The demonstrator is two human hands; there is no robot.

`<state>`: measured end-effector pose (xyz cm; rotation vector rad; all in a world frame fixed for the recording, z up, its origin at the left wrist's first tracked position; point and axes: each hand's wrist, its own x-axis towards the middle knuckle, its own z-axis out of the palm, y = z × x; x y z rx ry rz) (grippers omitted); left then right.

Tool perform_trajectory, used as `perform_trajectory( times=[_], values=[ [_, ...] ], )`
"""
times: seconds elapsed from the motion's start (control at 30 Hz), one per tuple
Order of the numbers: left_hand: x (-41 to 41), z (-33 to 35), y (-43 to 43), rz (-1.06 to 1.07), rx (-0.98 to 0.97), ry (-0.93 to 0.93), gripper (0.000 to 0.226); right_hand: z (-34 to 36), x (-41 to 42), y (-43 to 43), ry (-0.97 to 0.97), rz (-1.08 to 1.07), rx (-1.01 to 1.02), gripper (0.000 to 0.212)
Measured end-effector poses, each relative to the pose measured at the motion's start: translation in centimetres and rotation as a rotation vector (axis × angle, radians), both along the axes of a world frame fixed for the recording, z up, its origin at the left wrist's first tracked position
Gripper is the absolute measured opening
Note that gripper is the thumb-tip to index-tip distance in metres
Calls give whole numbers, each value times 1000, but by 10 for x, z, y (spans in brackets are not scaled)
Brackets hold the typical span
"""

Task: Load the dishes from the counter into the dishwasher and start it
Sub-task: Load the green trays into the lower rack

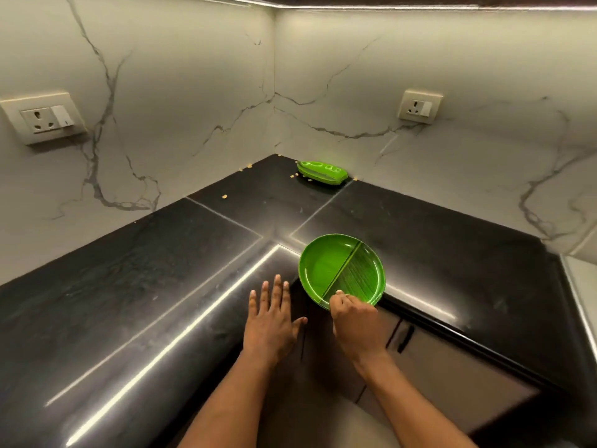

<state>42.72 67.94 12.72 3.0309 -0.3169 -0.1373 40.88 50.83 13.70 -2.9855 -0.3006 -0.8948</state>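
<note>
— Black tabletop (145, 286) wraps the corner. Where is our green plate (336, 266)?
— At its edge, just ahead of our right grip (353, 321), which pinches the near rim; our left grip (271, 315), released, spreads beside it.

Round green divided plate (336, 270) overhangs the counter (161, 286) edge; green oblong dish (321, 172) lies in the corner.

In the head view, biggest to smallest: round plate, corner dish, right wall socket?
1. round plate
2. right wall socket and corner dish look about alike; both are farther from the camera, so unranked.
</note>
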Motion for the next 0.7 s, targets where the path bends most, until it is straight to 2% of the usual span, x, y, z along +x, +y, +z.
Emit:
perform_trajectory(
  times=[0.07,0.17,0.33,0.53,0.7],
  values=[
    [-34,6,-18,-62,4,18,80,7,-43,-13,33,-77,-18,25],
    [-49,3,-27,-53,-7,-1,80,2,-61,-25,56,-73,-24,30],
    [-121,3,-58,-127,-14,40,80,1,-145,-64,55,-147,-14,33],
    [-209,-7,-124,-208,24,74,82,-12,-254,-124,61,-227,11,14],
    [-287,-23,-185,-343,49,118,80,-25,-347,-174,218,-336,-25,15]
  ],
)
